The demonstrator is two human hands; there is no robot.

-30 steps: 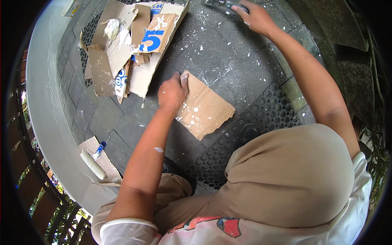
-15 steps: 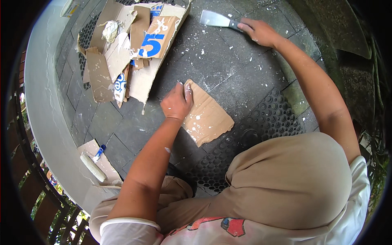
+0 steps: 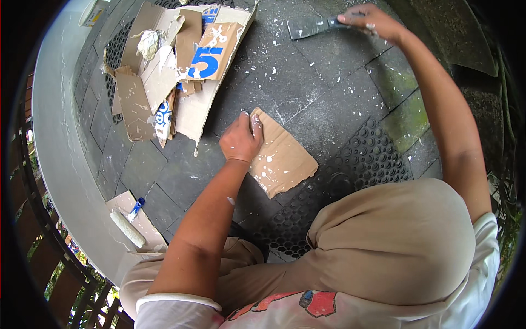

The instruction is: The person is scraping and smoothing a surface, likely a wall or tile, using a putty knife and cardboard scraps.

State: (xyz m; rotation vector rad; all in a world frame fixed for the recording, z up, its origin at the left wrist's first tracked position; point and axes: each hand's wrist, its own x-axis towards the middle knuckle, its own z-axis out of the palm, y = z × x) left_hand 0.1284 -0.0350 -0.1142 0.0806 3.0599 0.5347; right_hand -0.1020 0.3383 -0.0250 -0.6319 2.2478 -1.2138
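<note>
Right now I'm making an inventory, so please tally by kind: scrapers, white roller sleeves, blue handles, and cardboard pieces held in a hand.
Scraper: 1, in the right hand
Hand-held cardboard piece: 1, in the left hand
White roller sleeve: 1
Blue handle: 1
Total: 4

Cardboard sheet (image 3: pixel 285 159) right of my left grip (image 3: pixel 240 140), edge in it. Cardboard pile (image 3: pixel 134 101) farther out, left. Roller (image 3: pixel 127 228) left and nearer me, on cardboard scrap (image 3: pixel 149 223). Scraper (image 3: pixel 311 27) in my right grip (image 3: pixel 375 24), pointing left. Rubber mat (image 3: pixel 378 156) nearer me than that grip.
</note>
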